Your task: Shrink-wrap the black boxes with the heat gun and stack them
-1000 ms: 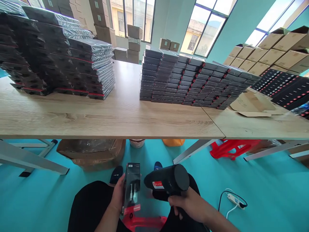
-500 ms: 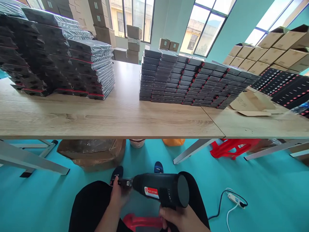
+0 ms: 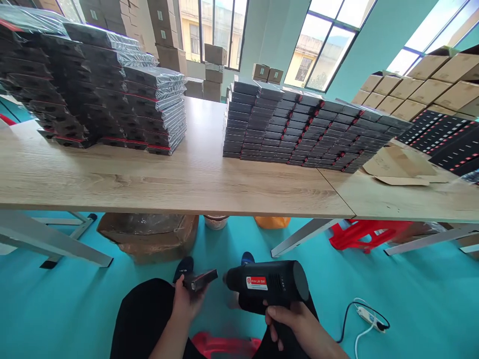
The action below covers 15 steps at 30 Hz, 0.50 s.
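A black heat gun point(image 3: 269, 281) with a red and white label is gripped by its handle in my right hand point(image 3: 290, 324), its nozzle pointing left. My left hand point(image 3: 187, 299) holds a small flat black box point(image 3: 202, 280), tilted, just left of the nozzle and apart from it. Both hands are low, over my lap and below the table's front edge. Whether the box has film around it I cannot tell.
The wooden table point(image 3: 187, 189) bears stacks of film-wrapped black boxes point(image 3: 142, 109) on the left and more stacked black boxes point(image 3: 292, 129) mid-right. Flattened cardboard point(image 3: 404, 167) lies at right. A power strip point(image 3: 368, 318) with cables and a red stool point(image 3: 366, 234) are on the floor.
The heat gun has moved right, away from the box, opening a gap between nozzle and box. The box in my left hand has turned, its right end now raised.
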{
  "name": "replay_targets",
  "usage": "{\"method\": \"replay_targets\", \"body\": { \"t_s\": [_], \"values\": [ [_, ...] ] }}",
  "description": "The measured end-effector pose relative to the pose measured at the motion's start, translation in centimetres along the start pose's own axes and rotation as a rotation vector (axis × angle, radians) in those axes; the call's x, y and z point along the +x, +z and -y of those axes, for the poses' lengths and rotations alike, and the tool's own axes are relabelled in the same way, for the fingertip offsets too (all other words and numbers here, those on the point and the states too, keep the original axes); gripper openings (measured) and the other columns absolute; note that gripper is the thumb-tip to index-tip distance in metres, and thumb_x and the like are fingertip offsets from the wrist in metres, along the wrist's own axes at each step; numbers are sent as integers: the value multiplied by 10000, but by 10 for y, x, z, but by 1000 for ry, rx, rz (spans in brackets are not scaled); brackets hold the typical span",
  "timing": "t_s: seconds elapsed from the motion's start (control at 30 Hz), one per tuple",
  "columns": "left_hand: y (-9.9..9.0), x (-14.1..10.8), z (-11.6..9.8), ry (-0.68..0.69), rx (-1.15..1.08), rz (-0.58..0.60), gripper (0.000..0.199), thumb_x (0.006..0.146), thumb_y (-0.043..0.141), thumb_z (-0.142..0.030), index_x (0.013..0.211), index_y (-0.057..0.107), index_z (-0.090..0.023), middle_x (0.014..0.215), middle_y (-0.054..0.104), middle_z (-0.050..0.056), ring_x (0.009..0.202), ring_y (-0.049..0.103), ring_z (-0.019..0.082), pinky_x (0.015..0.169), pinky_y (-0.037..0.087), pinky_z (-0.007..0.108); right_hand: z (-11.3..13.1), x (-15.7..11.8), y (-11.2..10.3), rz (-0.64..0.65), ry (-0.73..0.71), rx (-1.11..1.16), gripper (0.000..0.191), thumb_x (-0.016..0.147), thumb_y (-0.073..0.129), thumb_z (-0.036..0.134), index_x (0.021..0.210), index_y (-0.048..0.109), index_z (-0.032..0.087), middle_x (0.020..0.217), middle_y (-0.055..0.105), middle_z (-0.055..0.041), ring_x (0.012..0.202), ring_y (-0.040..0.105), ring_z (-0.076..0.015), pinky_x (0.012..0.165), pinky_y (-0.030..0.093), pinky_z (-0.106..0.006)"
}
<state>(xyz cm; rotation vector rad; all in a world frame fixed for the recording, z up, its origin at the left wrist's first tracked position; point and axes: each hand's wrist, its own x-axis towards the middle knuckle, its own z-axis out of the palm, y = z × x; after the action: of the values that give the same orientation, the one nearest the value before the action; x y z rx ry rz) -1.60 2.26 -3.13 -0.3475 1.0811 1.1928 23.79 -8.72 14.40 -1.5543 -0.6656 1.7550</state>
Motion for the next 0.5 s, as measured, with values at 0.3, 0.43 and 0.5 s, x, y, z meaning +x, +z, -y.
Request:
{"method": "replay_targets", "body": {
  "t_s": [0.3,0.43,0.5],
  "values": [
    [3,-2,3,-2,42,47,160,906,471,-231,886,619,-175,805,723,82,772,729,255,676,632,418,-6,3,13,-14,-64,78,575,665,811,548,1027,667,125,762,647,-34,591,579,-163,534,450,-307],
    [-1,-1,2,22,62,43,138,894,489,-211,870,621,-177,825,726,80,796,733,264,665,635,426,-2,2,5,-18,-47,103,585,664,810,561,1018,686,112,776,660,-49,593,586,-163,522,457,-302],
    [-1,-2,3,23,65,42,138,888,494,-213,891,629,-183,831,728,74,790,735,264,662,635,428,2,-1,1,6,-28,104,563,676,811,548,1013,687,114,768,658,-45,596,590,-161,520,458,-294]
  ]
}}
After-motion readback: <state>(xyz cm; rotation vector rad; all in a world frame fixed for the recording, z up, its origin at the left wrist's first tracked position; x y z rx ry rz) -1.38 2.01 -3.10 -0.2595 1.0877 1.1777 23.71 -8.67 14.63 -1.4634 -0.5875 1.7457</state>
